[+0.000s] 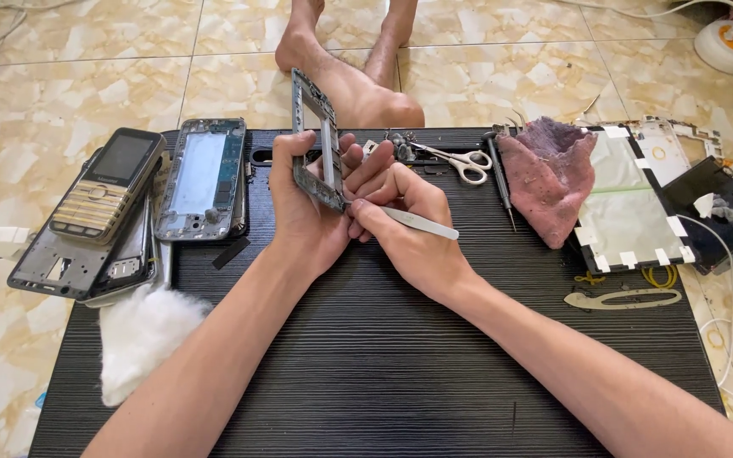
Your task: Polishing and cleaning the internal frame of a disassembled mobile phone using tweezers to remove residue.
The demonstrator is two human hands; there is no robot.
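Forearms reach up over the black desk (366, 365) where I see my left hand (303, 208) gripping the phone frame (317, 140) upright, long axis vertical, right hand (409, 225) pinching white tweezers (417, 223) at its lower edge

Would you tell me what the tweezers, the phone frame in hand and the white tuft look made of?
Tweezers: pale, smooth, faintly glossy, probably metal. Phone frame: grey, rigid, thin-walled, likely metal or plastic; unclear which. White tuft: fluffy, matte, wispy edges, looks like cotton wool.
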